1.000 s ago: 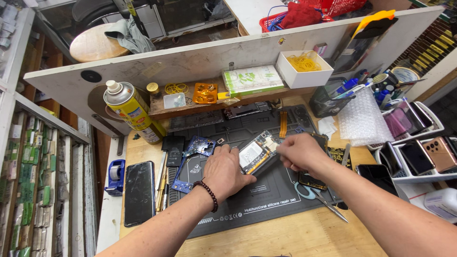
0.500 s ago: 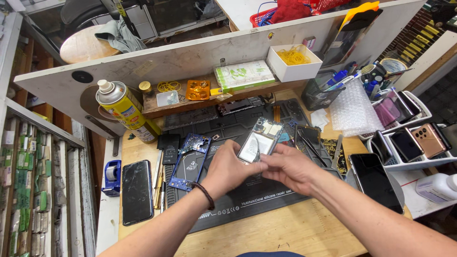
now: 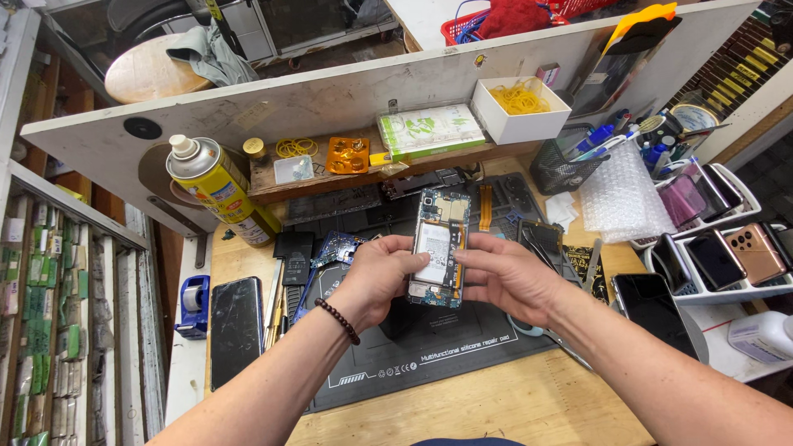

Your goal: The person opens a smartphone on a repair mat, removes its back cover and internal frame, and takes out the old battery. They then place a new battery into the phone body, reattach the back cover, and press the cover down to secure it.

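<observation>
Bare pale wood lies at the near edge of the worktop (image 3: 512, 409), then a dark ribbed repair mat (image 3: 429, 355). Above it, left hand (image 3: 376, 277) and right hand (image 3: 508, 277) clamp an opened phone (image 3: 440, 248) by its long edges, circuitry exposed. Beyond, a glossy yellow spray can (image 3: 216, 188) and crowded shelf (image 3: 330, 177).

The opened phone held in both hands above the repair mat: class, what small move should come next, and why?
Probably lower the opened phone flat onto the repair mat. The left hand and right hand pinch its sides in mid-air with battery and boards exposed, leaving no hand free for a tool.
</observation>
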Demonstrator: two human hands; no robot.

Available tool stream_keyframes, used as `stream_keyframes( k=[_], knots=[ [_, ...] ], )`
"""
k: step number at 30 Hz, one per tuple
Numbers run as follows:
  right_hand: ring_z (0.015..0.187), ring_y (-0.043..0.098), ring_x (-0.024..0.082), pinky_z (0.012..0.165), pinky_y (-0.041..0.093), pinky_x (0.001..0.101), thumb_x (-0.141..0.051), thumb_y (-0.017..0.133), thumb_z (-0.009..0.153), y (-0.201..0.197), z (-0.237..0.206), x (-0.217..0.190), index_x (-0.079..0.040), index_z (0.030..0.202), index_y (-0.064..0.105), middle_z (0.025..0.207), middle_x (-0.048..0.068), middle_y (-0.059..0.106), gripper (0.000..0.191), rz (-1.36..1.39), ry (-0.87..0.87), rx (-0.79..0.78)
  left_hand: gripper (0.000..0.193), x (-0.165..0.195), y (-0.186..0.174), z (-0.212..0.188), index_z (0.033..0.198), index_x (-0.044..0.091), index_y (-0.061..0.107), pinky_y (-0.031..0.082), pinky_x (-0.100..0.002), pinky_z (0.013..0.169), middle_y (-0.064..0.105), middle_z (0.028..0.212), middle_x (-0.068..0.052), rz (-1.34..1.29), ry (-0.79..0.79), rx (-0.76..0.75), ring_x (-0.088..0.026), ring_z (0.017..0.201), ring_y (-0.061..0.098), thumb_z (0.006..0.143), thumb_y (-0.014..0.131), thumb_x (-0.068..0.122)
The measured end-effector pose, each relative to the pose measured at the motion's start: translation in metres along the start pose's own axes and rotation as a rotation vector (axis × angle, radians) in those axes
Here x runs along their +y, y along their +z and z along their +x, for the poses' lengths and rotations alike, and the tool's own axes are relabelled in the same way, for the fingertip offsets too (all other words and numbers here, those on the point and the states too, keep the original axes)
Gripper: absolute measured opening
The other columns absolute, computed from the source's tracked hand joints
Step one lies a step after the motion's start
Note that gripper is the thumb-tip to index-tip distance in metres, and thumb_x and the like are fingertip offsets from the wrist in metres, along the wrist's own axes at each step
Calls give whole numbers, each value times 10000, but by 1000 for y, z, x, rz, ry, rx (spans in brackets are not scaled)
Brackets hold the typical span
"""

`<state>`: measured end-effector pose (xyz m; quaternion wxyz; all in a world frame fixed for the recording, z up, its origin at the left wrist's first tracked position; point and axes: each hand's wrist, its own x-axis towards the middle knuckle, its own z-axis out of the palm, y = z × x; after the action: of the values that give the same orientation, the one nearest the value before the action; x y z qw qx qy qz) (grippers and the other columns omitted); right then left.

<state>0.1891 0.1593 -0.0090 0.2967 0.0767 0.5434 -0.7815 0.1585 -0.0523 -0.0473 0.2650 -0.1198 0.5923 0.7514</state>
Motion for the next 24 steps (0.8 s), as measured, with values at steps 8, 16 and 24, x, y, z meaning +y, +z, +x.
stream_keyframes(
  k=[8, 16, 24],
  knots=[
    [1048, 677, 203, 888, 570, 410, -326, 487, 1020, -11, 8, -5, -88, 1297, 613, 1186, 83, 689, 386, 60, -58, 45, 234, 10, 6, -4, 1073, 12, 662, 575, -254, 605, 745, 882, -29, -44, 26, -50, -93, 732, 710, 867, 743, 87],
    [957, 704, 174, 815, 570, 347, -222, 571, 1002, -27, 21, 14, -62, 1171, 659, 1078, 52, 728, 249, 39, -42, 159, 172, 7, 11, 1, 1015, 16, 688, 542, -253, 611, 761, 826, -41, 155, 67, -34, -97, 696, 680, 884, 742, 114],
    [880, 711, 136, 734, 570, 303, -250, 617, 969, -18, 12, 14, -75, 1109, 673, 1004, 40, 745, 231, -84, -75, 183, 144, 5, 6, -3, 968, 35, 687, 504, -256, 570, 727, 811, -38, 168, 49, -54, -91, 660, 637, 889, 756, 134]
  ],
)
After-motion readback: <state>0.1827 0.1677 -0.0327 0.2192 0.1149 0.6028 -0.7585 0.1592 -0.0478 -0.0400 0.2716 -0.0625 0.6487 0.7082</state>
